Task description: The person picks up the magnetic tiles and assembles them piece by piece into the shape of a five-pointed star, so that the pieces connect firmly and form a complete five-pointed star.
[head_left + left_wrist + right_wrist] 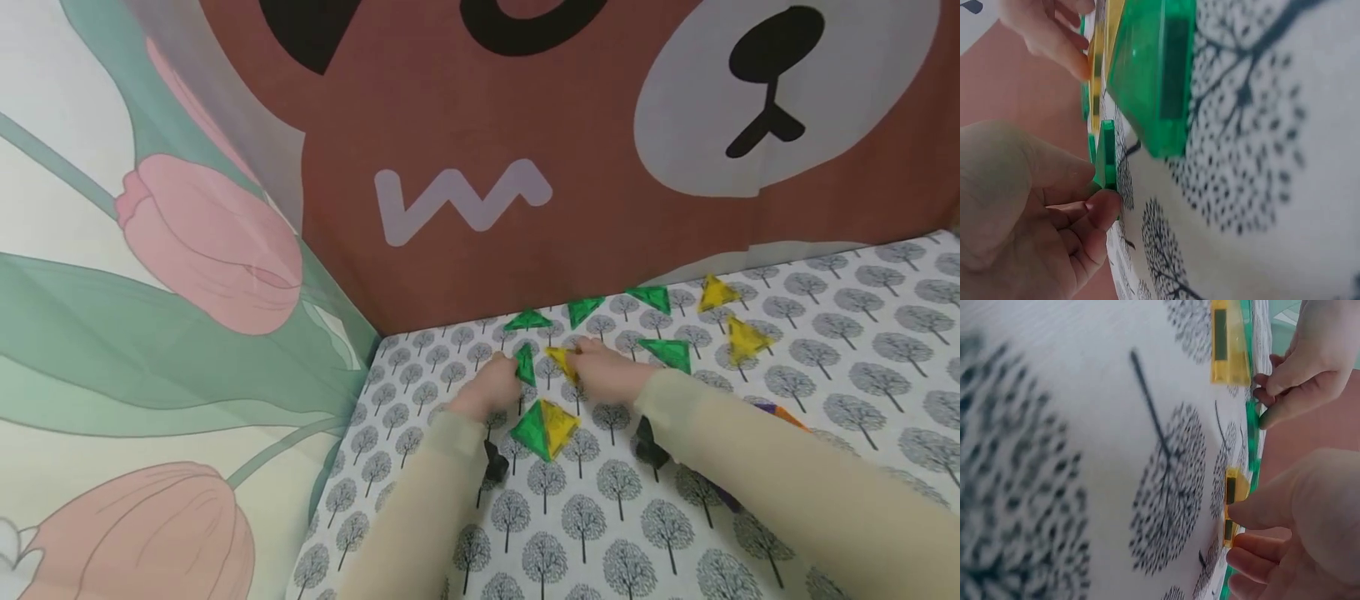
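My left hand (491, 387) pinches a green triangular tile (526, 364) between thumb and fingertips, low over the tree-print cloth. In the left wrist view this green tile (1107, 153) stands on edge. To its right, my right hand (606, 372) pinches a yellow triangular tile (561, 362); the right wrist view shows the thumb on that yellow tile (1231, 506). A small gap separates the two held tiles. Nearer to me, between the forearms, a green triangle (531, 431) and a yellow triangle (560, 427) lie side by side, touching. The tiles are translucent.
Beyond the hands lie loose green tiles (529, 320), several in all, and two yellow tiles (718, 293) further right. Part of an orange and purple piece (787, 415) shows behind the right forearm. A brown bear-print cloth (465, 275) rises at the back, a tulip-print one (217, 242) at left.
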`<state>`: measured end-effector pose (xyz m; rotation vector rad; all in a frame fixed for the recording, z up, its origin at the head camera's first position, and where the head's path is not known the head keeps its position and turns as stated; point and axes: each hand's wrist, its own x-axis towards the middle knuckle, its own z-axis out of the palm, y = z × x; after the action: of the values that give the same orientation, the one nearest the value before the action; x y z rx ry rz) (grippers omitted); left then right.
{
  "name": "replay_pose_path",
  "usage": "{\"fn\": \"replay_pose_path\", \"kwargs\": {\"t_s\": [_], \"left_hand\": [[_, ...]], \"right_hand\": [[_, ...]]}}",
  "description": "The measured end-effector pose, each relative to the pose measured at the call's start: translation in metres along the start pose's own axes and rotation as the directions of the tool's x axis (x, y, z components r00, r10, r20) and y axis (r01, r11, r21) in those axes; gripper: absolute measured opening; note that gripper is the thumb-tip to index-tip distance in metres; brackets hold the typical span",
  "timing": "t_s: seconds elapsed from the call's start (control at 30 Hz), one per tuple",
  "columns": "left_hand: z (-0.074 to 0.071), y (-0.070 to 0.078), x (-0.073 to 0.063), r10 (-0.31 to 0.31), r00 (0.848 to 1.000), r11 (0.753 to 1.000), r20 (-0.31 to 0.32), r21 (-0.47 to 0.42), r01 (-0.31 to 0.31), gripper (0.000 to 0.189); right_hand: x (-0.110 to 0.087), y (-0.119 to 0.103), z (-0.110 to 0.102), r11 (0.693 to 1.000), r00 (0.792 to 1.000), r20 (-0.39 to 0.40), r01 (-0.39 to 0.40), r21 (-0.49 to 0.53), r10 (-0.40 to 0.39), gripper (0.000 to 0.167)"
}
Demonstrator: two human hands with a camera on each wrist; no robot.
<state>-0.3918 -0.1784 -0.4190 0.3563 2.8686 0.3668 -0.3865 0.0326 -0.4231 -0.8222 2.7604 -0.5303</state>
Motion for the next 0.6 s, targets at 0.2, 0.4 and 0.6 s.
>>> {"fn": "replay_pose_path", "kwargs": {"t_s": [0.2, 0.4, 0.6], "left_hand": [[0.004, 0.005, -0.001, 0.030, 1.000, 0.999, -0.009, 0.025, -0.029, 0.043], [0.005, 0.008, -0.002, 0.025, 0.999, 0.999, -0.023, 0.047, -0.024, 0.046], [0.005, 0.012, -0.002, 0.002, 1.000, 0.999, -0.002, 0.043, -0.002, 0.048]], "right_hand": [[0.008, -0.006, 0.004, 0.996, 1.000, -0.023, -0.002, -0.087, 0.000, 0.045], [0.012, -0.010, 0.007, 0.993, 0.998, -0.057, -0.012, -0.118, 0.005, 0.048], [0.014, -0.016, 0.010, 0.988, 0.998, -0.063, -0.019, -0.156, 0.009, 0.047]]}}
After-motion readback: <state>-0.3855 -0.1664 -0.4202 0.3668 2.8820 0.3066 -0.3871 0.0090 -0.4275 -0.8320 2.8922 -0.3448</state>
